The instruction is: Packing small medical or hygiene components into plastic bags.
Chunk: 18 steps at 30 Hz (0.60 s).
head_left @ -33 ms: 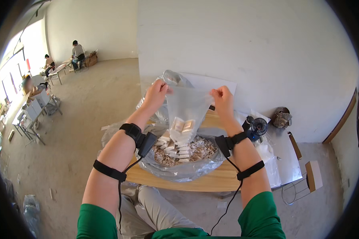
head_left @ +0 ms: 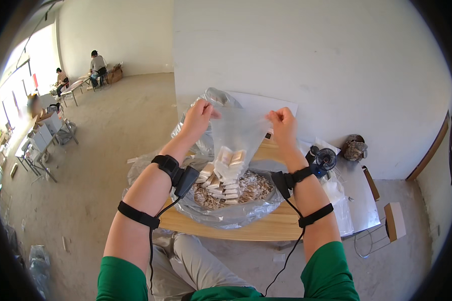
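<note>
1. head view: left hand [head_left: 198, 116] pinched shut on the upper left edge of a small clear plastic bag [head_left: 237, 131], right hand [head_left: 282, 124] pinched shut on the upper right edge; bag held up between both hands, above the worktop [head_left: 266, 228], mouth at the top.
2. inside that bag: a cluster of small pale wooden blocks [head_left: 225, 170], settled at the bottom, stacked roughly in rows; upper half of the bag see-through and bare.
3. progress, judged from how things lie: small bag already loaded with a batch of blocks; mouth seemingly pulled taut between the fingers, but sealed or unsealed cannot be told from here. by that reading, filling done for this bag, closing and setting aside left.
4. below the held bag: a large clear plastic sack [head_left: 226, 213] spread wide on the worktop, holding a heap of loose small wooden pieces [head_left: 251, 188]; plenty of stock left in it, so much of the sorting appears undone.
5. behind the left hand: another crumpled clear plastic bag [head_left: 213, 95], contents not discernible.
6. right of the sack: a small black desk fan [head_left: 326, 159] on the worktop, and further right a dull greenish bundle [head_left: 355, 147], kind unclear.
7. both forearms strapped with black bands, a black wrist device [head_left: 178, 173] on the left, cable trailing down.
8. far left background: two other people seated at tables [head_left: 70, 90], well apart from this work.
</note>
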Tool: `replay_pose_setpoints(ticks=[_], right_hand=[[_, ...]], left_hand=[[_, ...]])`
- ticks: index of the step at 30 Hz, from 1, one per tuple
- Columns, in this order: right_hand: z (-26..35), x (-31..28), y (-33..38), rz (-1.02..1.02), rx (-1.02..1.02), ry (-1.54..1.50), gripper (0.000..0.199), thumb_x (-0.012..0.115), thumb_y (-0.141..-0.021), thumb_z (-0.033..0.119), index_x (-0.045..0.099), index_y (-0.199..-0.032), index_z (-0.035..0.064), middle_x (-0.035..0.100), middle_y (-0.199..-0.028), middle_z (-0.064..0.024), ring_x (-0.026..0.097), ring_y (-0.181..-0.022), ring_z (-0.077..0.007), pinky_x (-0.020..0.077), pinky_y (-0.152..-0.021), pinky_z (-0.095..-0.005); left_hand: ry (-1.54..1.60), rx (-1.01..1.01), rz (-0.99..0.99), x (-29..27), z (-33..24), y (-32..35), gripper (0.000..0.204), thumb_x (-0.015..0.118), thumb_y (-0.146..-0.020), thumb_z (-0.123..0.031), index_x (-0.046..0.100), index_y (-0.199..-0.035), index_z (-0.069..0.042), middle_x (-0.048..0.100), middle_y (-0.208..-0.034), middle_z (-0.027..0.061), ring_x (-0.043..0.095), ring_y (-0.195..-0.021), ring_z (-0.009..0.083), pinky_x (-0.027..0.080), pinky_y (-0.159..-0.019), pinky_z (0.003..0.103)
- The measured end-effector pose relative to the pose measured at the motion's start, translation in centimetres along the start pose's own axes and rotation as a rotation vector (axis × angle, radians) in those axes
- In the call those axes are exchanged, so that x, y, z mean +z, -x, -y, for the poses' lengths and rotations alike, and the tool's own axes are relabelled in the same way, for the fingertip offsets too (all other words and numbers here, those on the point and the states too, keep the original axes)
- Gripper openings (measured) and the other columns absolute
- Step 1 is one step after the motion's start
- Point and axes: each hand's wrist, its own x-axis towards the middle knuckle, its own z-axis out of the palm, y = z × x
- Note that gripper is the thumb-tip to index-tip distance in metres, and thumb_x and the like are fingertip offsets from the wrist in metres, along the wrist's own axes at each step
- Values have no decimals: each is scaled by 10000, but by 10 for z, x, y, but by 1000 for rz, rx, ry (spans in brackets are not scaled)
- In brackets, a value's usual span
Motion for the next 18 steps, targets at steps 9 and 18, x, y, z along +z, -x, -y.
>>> replay_pose_setpoints(ticks=[9, 18], right_hand=[[-13, -40, 0, -85, 74, -157, 170, 582, -877, 86, 488, -759, 7, 613, -676, -71, 631, -670, -128, 467, -595, -246], [-44, -59, 15, 48, 24, 72, 171, 582, -861, 61, 464, -750, 4, 589, -640, -74, 617, -615, -141, 474, -578, -266]], left_hand=[[-9, -11, 162, 48, -9, 6, 134, 378, -966, -104, 426, -899, 1, 652, -856, 113, 655, -809, 183, 499, -729, 284], [115, -40, 217, 71, -11, 13, 132, 366, -970, -105, 428, -927, 5, 641, -876, 125, 655, -819, 199, 519, -746, 288]])
